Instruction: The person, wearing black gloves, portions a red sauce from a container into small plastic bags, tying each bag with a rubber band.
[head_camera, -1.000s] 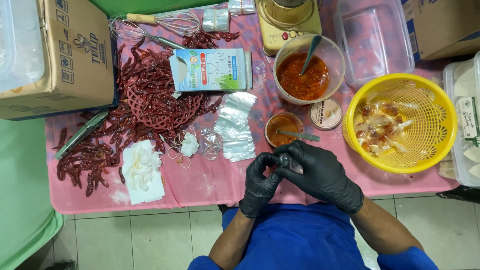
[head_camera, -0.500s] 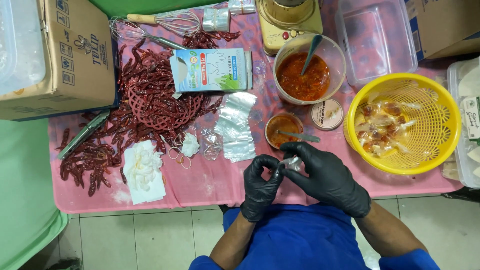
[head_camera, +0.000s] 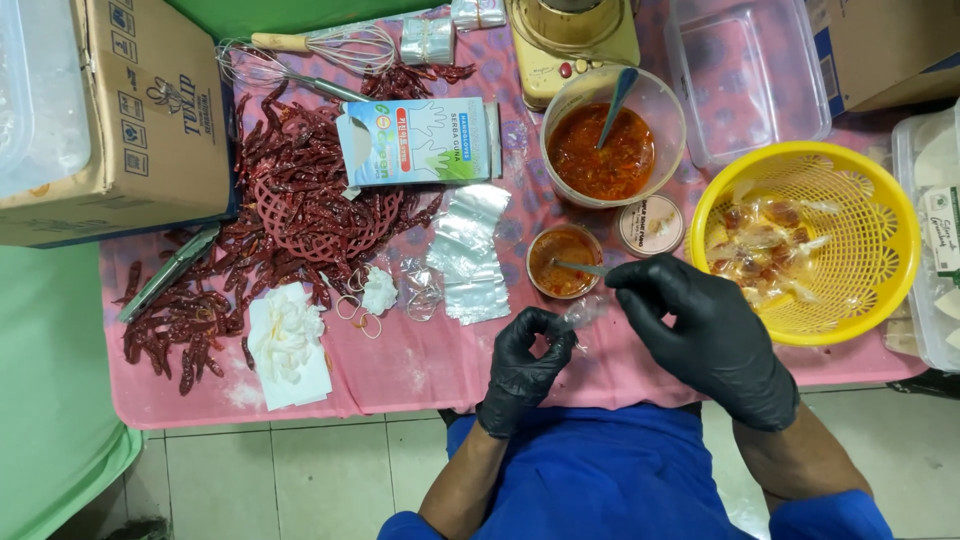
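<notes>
The table (head_camera: 420, 365) wears a pink cloth, and the person sits at its near edge in black gloves. A cardboard box (head_camera: 110, 120) fills the far left corner, with dried chillies (head_camera: 290, 210) spread beside it over a red mat. At the right edge stands a yellow basket (head_camera: 880, 230) holding filled clear bags; a clear tub (head_camera: 750, 75) lies behind it. Toward the far edge, a big cup (head_camera: 610, 135) of red sauce has a spoon in it. In front of it sits a small sauce cup (head_camera: 563, 262), just beyond both hands. The right hand (head_camera: 705, 335) reaches over the near edge, its fingertips pinching the handle of a spoon (head_camera: 585, 268) that rests in the small cup. The left hand (head_camera: 525, 365), curled narrow, holds a small clear bag (head_camera: 580, 315) between thumb and fingers; the bag sticks out toward the right hand, just near of the small cup. A stack of empty bags (head_camera: 470, 255) lies left of that cup.
</notes>
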